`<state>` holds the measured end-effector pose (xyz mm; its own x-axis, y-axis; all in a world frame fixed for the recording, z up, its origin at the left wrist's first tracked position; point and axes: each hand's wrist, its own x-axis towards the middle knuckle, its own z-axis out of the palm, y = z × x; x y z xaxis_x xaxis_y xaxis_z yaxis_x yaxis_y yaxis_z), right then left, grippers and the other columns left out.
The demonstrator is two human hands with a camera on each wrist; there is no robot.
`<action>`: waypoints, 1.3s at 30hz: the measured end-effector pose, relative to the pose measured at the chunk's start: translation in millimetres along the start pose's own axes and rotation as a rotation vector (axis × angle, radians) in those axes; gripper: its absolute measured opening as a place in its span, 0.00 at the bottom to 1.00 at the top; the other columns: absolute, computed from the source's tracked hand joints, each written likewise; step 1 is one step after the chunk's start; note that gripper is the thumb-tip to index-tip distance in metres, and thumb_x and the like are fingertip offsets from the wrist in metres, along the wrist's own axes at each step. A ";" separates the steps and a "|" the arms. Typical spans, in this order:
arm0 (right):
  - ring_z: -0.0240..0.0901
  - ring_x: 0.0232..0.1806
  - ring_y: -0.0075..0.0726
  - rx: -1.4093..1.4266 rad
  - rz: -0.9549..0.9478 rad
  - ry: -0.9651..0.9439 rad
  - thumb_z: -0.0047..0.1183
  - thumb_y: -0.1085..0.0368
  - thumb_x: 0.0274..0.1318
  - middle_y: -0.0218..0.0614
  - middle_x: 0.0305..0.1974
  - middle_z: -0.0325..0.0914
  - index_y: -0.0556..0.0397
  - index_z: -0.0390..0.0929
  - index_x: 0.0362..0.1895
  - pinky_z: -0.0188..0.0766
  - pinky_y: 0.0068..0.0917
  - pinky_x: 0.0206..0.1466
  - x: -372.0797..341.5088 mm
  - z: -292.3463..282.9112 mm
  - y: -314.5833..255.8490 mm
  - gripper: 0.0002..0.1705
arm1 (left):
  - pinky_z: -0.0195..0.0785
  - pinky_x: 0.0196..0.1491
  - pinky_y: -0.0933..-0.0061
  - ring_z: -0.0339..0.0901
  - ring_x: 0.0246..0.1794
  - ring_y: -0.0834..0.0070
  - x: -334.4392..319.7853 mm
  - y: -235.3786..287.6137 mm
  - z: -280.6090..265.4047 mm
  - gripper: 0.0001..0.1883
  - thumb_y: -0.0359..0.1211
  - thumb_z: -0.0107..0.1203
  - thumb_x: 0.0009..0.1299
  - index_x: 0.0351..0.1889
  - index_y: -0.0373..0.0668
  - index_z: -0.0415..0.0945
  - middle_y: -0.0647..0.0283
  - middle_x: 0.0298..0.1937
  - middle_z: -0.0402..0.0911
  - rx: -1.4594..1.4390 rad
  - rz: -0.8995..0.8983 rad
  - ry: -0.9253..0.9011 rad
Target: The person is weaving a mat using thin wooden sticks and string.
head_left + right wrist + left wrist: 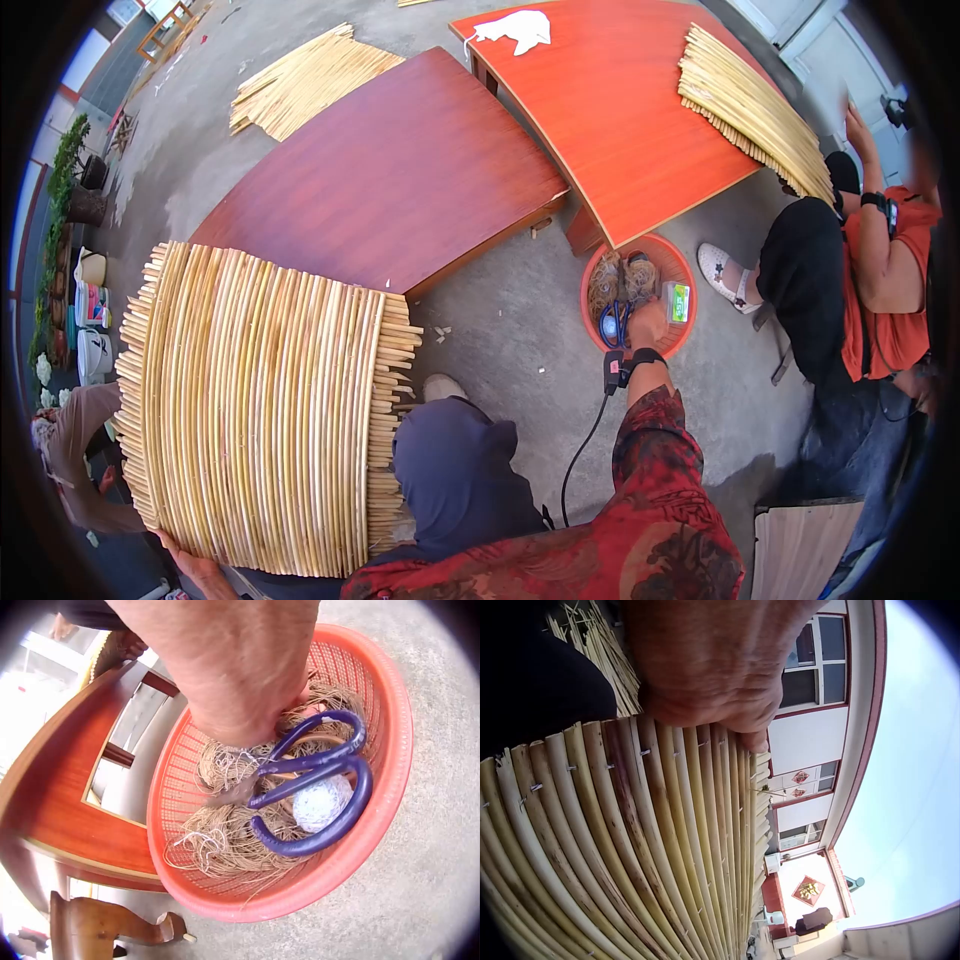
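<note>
A mat of tied stalks (250, 410) lies across the person's lap. The left hand (200, 572) is at its lower left edge; in the left wrist view this hand (712, 675) rests over the stalk ends (660, 757), fingers curled over the edge. The right hand (648, 325) reaches down into a red plastic basket (688, 335). In the right wrist view that hand (240, 675) is among bundles of brown twine (232, 847), its fingertips mostly hidden. Blue-handled scissors (352, 817) and a white ball of string (321, 804) lie beside it.
Ahead stand a dark red table (390, 170) and an orange table (610, 110), which bears another stalk mat (750, 100) and a white cloth (515, 30). More stalks (310, 80) lie on the floor. Another person (890, 260) sits at the right.
</note>
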<state>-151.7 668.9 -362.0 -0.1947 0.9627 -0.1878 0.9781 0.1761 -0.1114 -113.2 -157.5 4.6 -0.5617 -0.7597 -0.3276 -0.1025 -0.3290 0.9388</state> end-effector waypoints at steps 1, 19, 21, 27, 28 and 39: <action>0.76 0.47 0.51 -0.001 -0.004 0.000 0.51 0.60 0.54 0.47 0.41 0.80 0.58 0.78 0.42 0.72 0.40 0.49 0.6 -2.9 0.8 0.16 | 0.62 0.61 0.53 0.63 0.64 0.61 -1.0 -1.1 -1.8 0.32 0.52 0.51 0.68 0.65 0.45 0.62 0.60 0.67 0.62 -0.002 0.000 0.004; 0.75 0.46 0.57 0.009 -0.234 -0.239 0.39 0.49 0.63 0.48 0.40 0.79 0.53 0.78 0.47 0.70 0.41 0.48 28.4 -13.1 23.1 0.24 | 0.62 0.61 0.59 0.64 0.63 0.63 -20.6 -1.7 32.9 0.32 0.52 0.50 0.68 0.64 0.44 0.63 0.60 0.66 0.64 0.128 0.067 0.079; 0.76 0.39 0.51 0.210 -0.265 -0.176 0.42 0.49 0.63 0.46 0.35 0.80 0.55 0.78 0.46 0.71 0.37 0.41 30.8 -8.5 35.7 0.24 | 0.62 0.61 0.58 0.64 0.63 0.63 -16.1 -4.0 24.8 0.32 0.52 0.51 0.68 0.65 0.44 0.62 0.60 0.66 0.64 0.113 0.090 0.046; 0.61 0.18 0.18 1.158 0.025 -0.447 0.47 0.47 0.61 0.24 0.19 0.67 0.54 0.78 0.34 0.57 0.17 0.21 12.1 -63.8 50.4 0.22 | 0.60 0.62 0.58 0.62 0.65 0.63 -24.9 -12.2 26.8 0.33 0.53 0.50 0.68 0.66 0.45 0.61 0.60 0.67 0.62 0.044 0.100 0.016; 0.54 0.16 0.13 1.321 0.074 -0.483 0.47 0.46 0.62 0.19 0.18 0.62 0.53 0.77 0.31 0.51 0.14 0.18 4.0 -79.9 52.1 0.22 | 0.60 0.62 0.58 0.61 0.65 0.63 -27.5 -13.3 28.4 0.33 0.53 0.50 0.68 0.66 0.45 0.61 0.60 0.68 0.61 0.036 0.091 0.014; 0.69 0.40 0.30 1.237 -0.517 -0.376 0.51 0.59 0.58 0.38 0.43 0.73 0.57 0.76 0.34 0.67 0.25 0.42 -93.0 -188.0 82.2 0.13 | 0.63 0.61 0.57 0.65 0.62 0.59 10.2 -79.3 11.8 0.34 0.51 0.54 0.67 0.63 0.39 0.63 0.54 0.65 0.64 -0.175 0.090 -0.002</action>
<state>-39.2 632.5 -170.2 -0.7112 0.6975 -0.0873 0.1287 0.0072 -0.9917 -120.5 -132.5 -72.0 -0.5637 -0.7895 -0.2428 0.0920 -0.3522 0.9314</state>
